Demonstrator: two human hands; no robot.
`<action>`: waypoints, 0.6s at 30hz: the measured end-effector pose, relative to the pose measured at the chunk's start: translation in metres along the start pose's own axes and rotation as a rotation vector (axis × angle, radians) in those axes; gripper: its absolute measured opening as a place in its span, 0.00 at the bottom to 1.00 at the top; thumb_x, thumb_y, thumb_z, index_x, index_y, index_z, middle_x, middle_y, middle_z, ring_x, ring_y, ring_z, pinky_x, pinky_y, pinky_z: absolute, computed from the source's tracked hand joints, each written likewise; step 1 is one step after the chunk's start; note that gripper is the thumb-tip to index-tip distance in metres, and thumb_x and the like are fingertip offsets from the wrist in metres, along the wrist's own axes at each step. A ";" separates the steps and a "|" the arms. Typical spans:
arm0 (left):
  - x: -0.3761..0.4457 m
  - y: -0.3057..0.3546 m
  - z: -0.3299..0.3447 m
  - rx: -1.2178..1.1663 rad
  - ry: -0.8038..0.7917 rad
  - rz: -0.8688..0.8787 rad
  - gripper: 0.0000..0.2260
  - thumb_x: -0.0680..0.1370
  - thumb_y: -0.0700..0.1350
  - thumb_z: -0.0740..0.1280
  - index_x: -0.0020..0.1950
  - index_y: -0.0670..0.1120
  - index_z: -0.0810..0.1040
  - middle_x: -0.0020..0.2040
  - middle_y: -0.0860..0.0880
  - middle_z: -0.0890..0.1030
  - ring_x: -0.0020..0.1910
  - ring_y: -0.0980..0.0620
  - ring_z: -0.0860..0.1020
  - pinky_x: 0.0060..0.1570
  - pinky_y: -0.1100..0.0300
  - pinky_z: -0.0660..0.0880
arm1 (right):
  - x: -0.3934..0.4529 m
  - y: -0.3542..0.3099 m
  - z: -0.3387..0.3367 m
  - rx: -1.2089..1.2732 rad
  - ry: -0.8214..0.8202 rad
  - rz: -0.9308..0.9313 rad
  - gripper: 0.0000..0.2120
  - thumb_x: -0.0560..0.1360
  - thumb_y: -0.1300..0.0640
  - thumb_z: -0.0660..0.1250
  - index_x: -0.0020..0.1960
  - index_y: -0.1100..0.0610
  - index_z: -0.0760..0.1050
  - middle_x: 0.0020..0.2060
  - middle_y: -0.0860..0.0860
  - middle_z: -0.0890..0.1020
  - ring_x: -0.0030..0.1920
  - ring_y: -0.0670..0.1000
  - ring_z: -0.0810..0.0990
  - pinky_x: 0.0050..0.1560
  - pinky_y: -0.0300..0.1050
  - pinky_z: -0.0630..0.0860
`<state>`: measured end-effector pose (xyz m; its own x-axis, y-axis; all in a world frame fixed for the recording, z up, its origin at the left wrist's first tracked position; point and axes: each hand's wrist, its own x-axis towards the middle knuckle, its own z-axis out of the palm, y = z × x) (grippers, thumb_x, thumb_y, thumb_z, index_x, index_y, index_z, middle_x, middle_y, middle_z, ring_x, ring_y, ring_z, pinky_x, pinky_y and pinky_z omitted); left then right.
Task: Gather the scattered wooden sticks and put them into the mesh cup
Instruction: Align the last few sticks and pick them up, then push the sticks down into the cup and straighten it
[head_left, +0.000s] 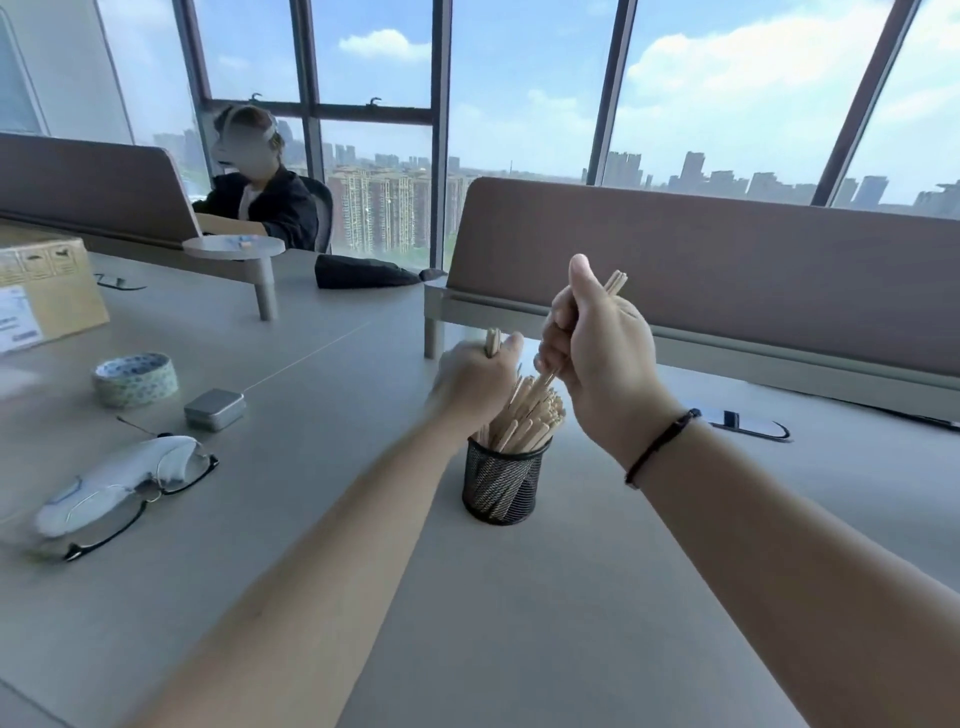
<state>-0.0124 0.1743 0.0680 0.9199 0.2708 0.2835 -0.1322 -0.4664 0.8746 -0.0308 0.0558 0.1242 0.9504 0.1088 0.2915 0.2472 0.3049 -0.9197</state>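
Forearms: both reach forward from the near edge of the table (519, 649), meeting above the cup; a dark band sits on the right wrist.
Mesh cup: the black mesh cup (502, 483) stands upright on the table between the two arms, already packed with wooden sticks (524, 421) that lean and fan out above its rim.
Left hand: the left hand (475, 387) is curled round a small bundle of sticks, their ends showing above the fist, just over and to the left of the cup — somewhat blurred, so the exact count cannot be told.
Right hand: the right hand (597, 353) is closed on another bundle, thumb up; stick tips poke out above the fist and the lower ends point down among those in the cup.
Progress: judged late in the task — most sticks are in the cup, and no loose ones show on the table in view.
Left to do: lower both held bundles in and let go.
Left side of table: glasses (145, 499) on a white cloth, a small metal tin (214, 409), a roll of tape (136, 379), a cardboard box (47, 291).
Far: desk dividers, a seated person, windows onto a city skyline.
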 end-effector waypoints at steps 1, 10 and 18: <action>0.001 -0.010 0.005 0.039 -0.028 -0.027 0.17 0.80 0.59 0.60 0.38 0.48 0.73 0.34 0.51 0.77 0.38 0.51 0.77 0.41 0.55 0.73 | 0.005 0.002 0.002 -0.024 -0.004 -0.004 0.26 0.82 0.48 0.59 0.27 0.54 0.64 0.23 0.51 0.64 0.25 0.51 0.62 0.32 0.47 0.64; -0.015 -0.033 0.010 -0.410 0.078 0.080 0.14 0.83 0.58 0.59 0.64 0.55 0.77 0.60 0.54 0.82 0.58 0.62 0.79 0.61 0.58 0.74 | 0.025 0.027 -0.001 -0.224 0.083 0.004 0.12 0.81 0.54 0.63 0.42 0.58 0.72 0.26 0.51 0.74 0.28 0.50 0.74 0.34 0.46 0.77; -0.025 -0.051 0.017 -0.391 -0.012 0.094 0.29 0.80 0.65 0.53 0.78 0.53 0.64 0.76 0.56 0.69 0.72 0.64 0.67 0.74 0.60 0.61 | 0.024 0.048 -0.017 -0.906 -0.209 -0.077 0.14 0.84 0.51 0.57 0.62 0.52 0.78 0.52 0.50 0.85 0.46 0.46 0.80 0.50 0.44 0.76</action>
<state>-0.0224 0.1771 0.0095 0.9010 0.2311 0.3671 -0.3446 -0.1329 0.9293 0.0075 0.0565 0.0828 0.8936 0.3136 0.3211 0.4450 -0.5265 -0.7244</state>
